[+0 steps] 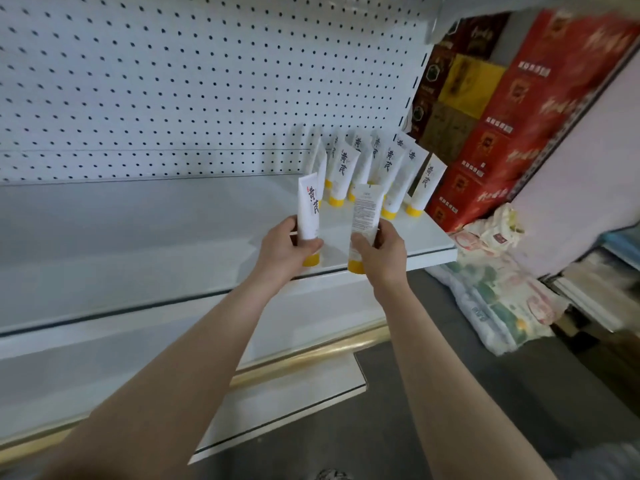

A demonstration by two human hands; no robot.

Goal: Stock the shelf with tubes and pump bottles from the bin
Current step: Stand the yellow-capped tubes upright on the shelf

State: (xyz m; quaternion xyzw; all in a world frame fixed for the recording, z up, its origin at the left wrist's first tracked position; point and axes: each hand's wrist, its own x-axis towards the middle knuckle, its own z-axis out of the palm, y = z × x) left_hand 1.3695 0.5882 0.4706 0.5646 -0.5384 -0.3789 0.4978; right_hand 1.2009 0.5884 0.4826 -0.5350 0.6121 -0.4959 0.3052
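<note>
- head view: left hand (284,249) grips a white plastic tube with a yellow cap (309,209) over the white metal shelf (173,220)
- right hand (382,252) is clamped on a second identical tube (366,209) — back label showing
- matching tubes (391,168) stand just behind

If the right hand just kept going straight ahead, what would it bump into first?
Most likely the standing tubes on the shelf: the held tube in the right hand points toward them and would touch first. How far off they stand is unclear.
</note>
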